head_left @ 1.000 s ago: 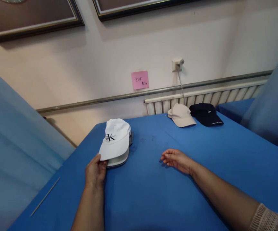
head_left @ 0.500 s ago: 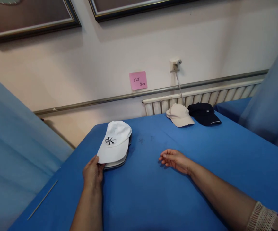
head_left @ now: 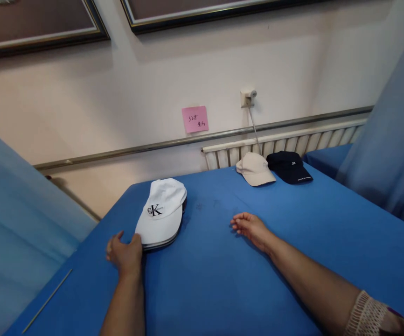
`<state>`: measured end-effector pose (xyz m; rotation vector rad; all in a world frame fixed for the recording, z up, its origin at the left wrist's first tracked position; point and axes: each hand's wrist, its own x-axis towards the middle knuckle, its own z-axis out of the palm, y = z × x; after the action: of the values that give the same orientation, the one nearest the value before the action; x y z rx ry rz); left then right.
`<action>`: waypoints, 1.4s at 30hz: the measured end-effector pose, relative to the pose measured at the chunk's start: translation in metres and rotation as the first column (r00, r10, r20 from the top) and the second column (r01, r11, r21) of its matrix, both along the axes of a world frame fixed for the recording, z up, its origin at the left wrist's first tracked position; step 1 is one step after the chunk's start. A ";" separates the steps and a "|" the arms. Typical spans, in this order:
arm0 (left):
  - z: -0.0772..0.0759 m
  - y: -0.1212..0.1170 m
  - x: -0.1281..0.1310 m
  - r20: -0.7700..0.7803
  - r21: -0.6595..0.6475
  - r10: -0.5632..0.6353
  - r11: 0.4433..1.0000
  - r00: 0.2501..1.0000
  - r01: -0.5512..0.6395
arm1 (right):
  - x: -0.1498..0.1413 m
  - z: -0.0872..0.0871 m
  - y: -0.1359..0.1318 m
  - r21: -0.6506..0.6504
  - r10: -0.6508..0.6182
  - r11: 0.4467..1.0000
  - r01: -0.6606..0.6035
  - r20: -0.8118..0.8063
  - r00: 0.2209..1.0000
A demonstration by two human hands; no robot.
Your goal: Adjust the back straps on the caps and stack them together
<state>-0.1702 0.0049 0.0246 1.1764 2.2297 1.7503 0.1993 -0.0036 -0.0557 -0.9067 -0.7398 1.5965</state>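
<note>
In the head view, your left hand (head_left: 125,252) has let go of the white cap (head_left: 163,207): half a second ago it had the brim's corner pinched, and now its fingers are spread off to the left, holding nothing. Your thumb side is right at that corner; whether it still touches, you cannot tell from here. The white cap has settled, its brim now lying close over the darker brim edges (head_left: 160,245) beneath, where a gap showed earlier. That suggests the pile is now bearing the cap without your help. The stack sits on the far left part of the blue-covered desk (head_left: 205,284), bills pointing toward you.

Your left forearm comes up from the bottom edge, nearly upright in view. Your right hand (head_left: 253,228) is empty, its fingers loosely curled and close together, well apart from the stack; the forearm slants in from the lower right. Beyond it, at the far edge, the beige cap (head_left: 255,169) sits just beside the navy cap (head_left: 289,168), both where they were.
</note>
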 end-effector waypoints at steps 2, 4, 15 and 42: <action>0.009 -0.007 0.028 -0.274 0.080 0.088 0.994 0.958 -0.068 | 0.006 -0.009 0.015 -0.015 -0.219 0.976 0.219 0.021 0.976; 0.010 -0.015 0.069 -0.415 0.134 -0.058 0.983 0.908 0.123 | 0.019 -0.015 0.035 -0.016 -0.337 0.941 0.338 0.030 0.941; -0.061 -0.025 0.189 -0.312 -0.479 -0.890 0.449 0.332 0.754 | 0.112 -0.009 0.134 -0.068 -0.562 0.824 0.563 0.031 0.826; -0.043 -0.004 0.155 0.837 0.432 -0.540 0.553 -0.089 0.712 | 0.077 -0.003 0.062 0.092 -0.552 0.825 0.558 0.349 0.757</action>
<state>-0.0156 0.0012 -0.0187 0.5875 0.7263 1.1636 0.2765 0.0586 -0.0588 -1.3158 -0.6225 0.9119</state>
